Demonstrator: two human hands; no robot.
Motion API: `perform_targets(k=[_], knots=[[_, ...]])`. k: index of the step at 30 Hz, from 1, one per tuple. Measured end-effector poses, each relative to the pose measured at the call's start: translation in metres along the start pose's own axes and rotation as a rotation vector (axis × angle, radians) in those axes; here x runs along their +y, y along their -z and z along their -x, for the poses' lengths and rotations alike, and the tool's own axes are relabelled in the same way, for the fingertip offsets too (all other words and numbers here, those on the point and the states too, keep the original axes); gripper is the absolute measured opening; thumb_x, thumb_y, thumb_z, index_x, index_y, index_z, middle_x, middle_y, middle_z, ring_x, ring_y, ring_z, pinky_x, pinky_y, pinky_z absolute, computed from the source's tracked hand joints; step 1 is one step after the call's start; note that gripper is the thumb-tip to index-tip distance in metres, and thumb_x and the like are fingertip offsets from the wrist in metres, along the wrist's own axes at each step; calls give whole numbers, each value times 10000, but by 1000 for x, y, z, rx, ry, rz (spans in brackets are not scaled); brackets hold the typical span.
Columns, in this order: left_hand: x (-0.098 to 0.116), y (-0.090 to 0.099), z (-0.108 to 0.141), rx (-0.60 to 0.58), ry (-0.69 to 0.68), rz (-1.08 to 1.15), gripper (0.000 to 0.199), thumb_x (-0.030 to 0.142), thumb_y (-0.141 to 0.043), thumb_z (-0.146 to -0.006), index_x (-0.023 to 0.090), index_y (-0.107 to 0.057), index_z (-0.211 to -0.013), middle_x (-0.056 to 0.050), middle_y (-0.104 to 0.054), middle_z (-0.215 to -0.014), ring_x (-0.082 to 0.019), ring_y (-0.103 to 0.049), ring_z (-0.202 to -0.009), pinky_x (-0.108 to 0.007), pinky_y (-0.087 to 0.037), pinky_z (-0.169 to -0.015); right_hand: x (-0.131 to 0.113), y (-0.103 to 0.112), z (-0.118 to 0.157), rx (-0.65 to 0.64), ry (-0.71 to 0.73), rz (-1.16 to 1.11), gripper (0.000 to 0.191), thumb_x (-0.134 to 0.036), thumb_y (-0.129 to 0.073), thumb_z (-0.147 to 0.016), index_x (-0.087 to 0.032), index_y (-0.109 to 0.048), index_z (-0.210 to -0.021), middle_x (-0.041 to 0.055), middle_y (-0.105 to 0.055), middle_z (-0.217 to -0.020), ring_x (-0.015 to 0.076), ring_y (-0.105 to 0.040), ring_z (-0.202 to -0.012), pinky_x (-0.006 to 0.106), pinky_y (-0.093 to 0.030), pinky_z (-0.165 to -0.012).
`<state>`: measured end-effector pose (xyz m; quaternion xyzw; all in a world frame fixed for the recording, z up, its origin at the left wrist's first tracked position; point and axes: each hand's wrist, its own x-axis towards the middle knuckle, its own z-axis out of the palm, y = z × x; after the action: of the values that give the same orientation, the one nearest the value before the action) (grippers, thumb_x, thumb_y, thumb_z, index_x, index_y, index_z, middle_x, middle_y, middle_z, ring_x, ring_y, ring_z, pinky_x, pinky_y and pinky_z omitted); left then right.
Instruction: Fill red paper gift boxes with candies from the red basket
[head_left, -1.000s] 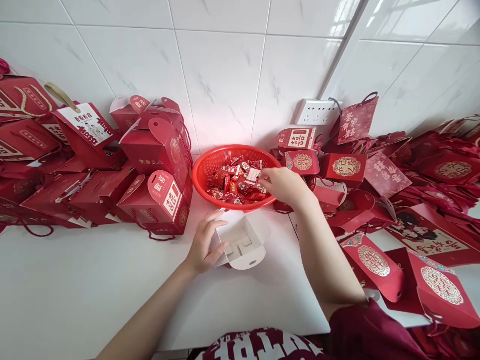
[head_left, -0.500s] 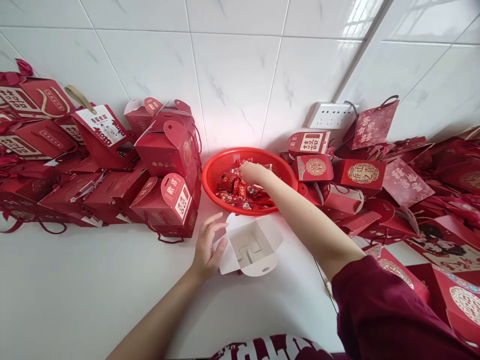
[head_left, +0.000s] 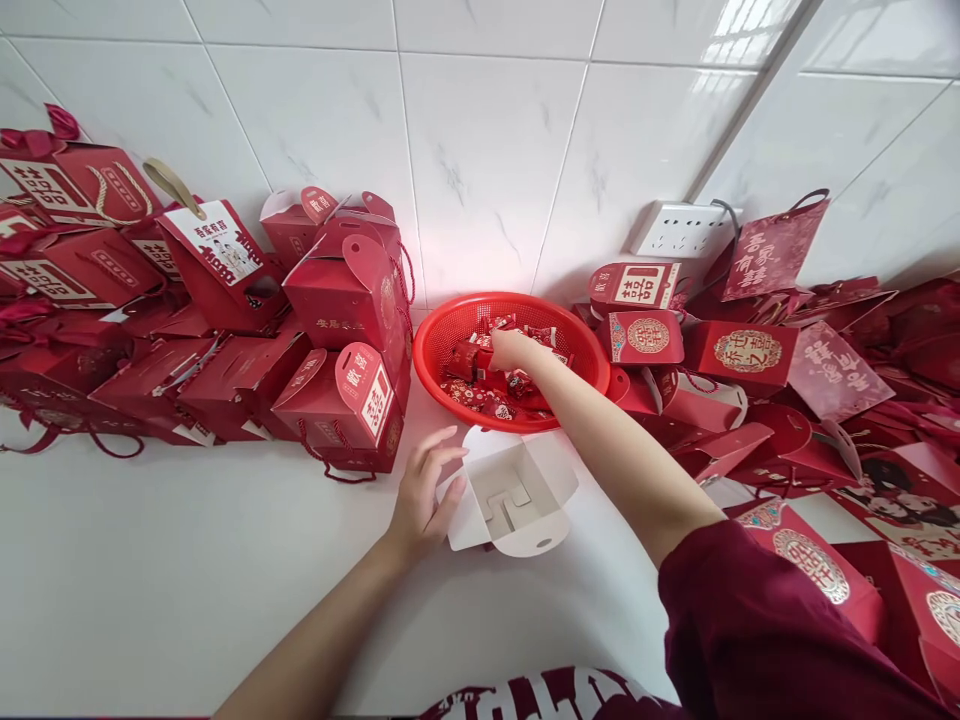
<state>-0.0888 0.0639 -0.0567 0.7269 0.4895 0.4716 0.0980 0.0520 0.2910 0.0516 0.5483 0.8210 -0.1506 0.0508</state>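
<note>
Presently, the box (head_left: 519, 492) is standing beside the left hand (head_left: 421, 497), grip apart; beyond, the right hand (head_left: 516, 352), grip indiscernible, is touching packets (head_left: 465, 360).

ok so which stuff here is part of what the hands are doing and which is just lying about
In use:
open box, beside the left hand
red basket, with the right hand in it
small packets inside it

Apparently lying about:
red boxes on the left
red boxes on the right
power strip
</note>
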Motion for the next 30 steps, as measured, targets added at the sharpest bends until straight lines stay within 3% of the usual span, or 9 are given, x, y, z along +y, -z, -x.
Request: perform_targets(k=[2,5,10,12,17,21,23,27,30], knots=[[1,0,0,0,2,11,266,255,-496,-989,231,-564,-1246,-115,-513,-1410,-261,-504,-1328,-449,-455,-1100,15,4,18,46,36,-84,376,-294,-715,-907,-136,-630,-1238,138,-675,-1233,262,-659,-1108,385,-542,-936],[2,0,-2,2,3,27,263,241,-500,-989,228,-563,-1244,-114,-519,-1396,-259,-510,-1326,-448,-449,-1113,35,2,59,112,138,-236,402,-308,-653,-940,-203,-570,-1319,87,-681,-1266,223,-652,-1149,323,-524,-955],[5,-2,-5,16,12,75,254,235,-501,-993,223,-569,-1237,-113,-563,-1331,-256,-544,-1287,-447,-467,-1096,57,-19,130,107,474,-956,445,-275,-663,-911,-179,-523,-1323,84,-721,-1149,207,-694,-1053,333,-567,-879],[5,-4,-6,-2,14,97,257,231,-513,-990,224,-578,-1239,-107,-595,-1272,-243,-582,-1232,-421,-505,-1052,62,-25,150,66,554,-1050,414,-300,-695,-890,-173,-576,-1266,89,-713,-1169,206,-687,-1059,331,-560,-891],[7,-10,-7,-62,14,111,276,195,-523,-986,237,-615,-1243,-98,-603,-1253,-223,-612,-1191,-377,-539,-1001,63,-27,172,-189,628,-723,290,-236,-678,-876,-179,-690,-1160,58,-738,-1099,192,-686,-979,296,-534,-854],[5,-11,-5,-96,19,125,245,184,-495,-994,231,-651,-1178,-93,-601,-1231,-219,-600,-1200,-374,-517,-1019,47,-35,166,-367,545,-481,265,-119,-563,-881,-173,-724,-1085,39,-755,-934,151,-678,-742,234,-487,-654],[4,-10,-5,-113,19,109,219,187,-494,-994,226,-672,-1116,-91,-595,-1228,-219,-601,-1195,-371,-500,-1029,39,-43,162,-328,493,-427,267,-86,-542,-868,-171,-722,-1046,34,-751,-888,142,-657,-684,227,-457,-620],[3,-8,-4,-137,40,100,203,194,-487,-998,223,-682,-1045,-91,-580,-1245,-207,-625,-1144,-353,-498,-999,33,-49,160,-15,414,-400,194,-113,-529,-903,-175,-706,-955,47,-748,-915,159,-654,-784,238,-442,-688],[2,-7,-4,-143,36,95,202,196,-476,-1000,220,-674,-1036,-95,-578,-1248,-216,-613,-1163,-357,-495,-998,34,-44,165,-86,444,-352,153,-291,-594,-929,-194,-707,-897,35,-741,-854,165,-641,-736,243,-412,-630]])
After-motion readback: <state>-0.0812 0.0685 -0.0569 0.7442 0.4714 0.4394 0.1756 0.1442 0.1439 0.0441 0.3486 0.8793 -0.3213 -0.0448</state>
